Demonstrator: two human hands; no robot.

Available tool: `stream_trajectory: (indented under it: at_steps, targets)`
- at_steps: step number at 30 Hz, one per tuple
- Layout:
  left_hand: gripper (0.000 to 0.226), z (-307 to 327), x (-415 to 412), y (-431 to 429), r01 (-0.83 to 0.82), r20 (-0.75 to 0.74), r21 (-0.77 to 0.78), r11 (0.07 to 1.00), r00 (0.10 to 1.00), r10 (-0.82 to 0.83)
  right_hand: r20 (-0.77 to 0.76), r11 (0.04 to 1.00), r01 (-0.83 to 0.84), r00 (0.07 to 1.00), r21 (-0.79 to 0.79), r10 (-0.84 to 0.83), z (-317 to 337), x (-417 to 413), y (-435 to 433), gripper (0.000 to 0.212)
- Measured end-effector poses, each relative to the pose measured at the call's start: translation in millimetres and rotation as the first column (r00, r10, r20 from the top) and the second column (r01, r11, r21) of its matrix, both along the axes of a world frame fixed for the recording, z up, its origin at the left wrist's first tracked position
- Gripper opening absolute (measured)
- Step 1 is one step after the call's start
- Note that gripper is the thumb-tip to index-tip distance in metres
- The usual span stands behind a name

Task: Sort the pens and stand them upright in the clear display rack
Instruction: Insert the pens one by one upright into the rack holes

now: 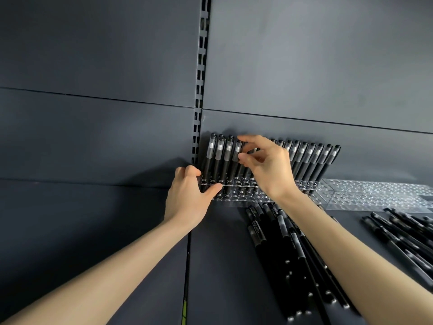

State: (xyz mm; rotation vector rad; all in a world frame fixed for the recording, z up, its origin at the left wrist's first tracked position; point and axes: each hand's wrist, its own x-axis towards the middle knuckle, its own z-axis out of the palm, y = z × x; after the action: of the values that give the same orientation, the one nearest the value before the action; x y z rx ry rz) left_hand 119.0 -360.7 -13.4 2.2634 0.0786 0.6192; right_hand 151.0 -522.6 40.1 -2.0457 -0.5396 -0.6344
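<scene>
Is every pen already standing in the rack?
No, many pens lie flat on the shelf in front of the rack, which has empty holes.

Two bare forearms show: the left forearm [105, 282] enters from 7 o'clock and the right forearm [351, 261] from 4 o'clock. Both are slender, smooth and uncovered right to the frame's edge. The left hand [187, 195] and right hand [267, 167] are bare too, with short thumbnails.
</scene>
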Motion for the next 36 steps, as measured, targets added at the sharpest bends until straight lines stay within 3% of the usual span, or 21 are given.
stream_trajectory:
  at_steps: [8,15,20,24,27,36]
  targets:
    - [0.036,3.3,-26.6,-7.7,-0.046,0.029,0.039,0.998,0.999,0.045,0.016,0.999,0.044,0.999,-0.029,-0.044,-6.6,-21.9,-14.8,0.030]
    - [0.028,-1.3,-74.2,-56.5,0.032,-0.123,0.099,0.995,0.992,-0.020,-0.041,0.993,-0.024,0.999,-0.117,0.019,-21.9,-50.5,-56.3,0.011]
    - [0.047,-7.2,-108.3,-108.6,-0.024,-0.196,0.130,0.991,0.979,0.050,-0.133,0.931,-0.155,0.984,-0.330,0.117,-36.1,-74.7,-103.1,0.019]
    - [0.061,-11.2,-126.1,-134.2,-0.116,-0.189,0.261,0.958,0.967,0.169,-0.233,0.799,-0.243,0.964,-0.551,0.132,-47.7,-86.7,-128.3,0.043]
    - [0.065,-9.1,-130.8,-144.1,-0.128,-0.244,0.256,0.958,0.950,0.193,-0.325,0.750,-0.318,0.935,-0.580,0.146,-52.1,-92.0,-134.1,0.051]
    - [0.067,11.7,-116.5,-131.6,-0.143,-0.470,0.074,0.987,0.868,0.161,-0.316,0.751,-0.296,0.941,-0.590,0.122,-59.4,-94.4,-133.4,0.053]
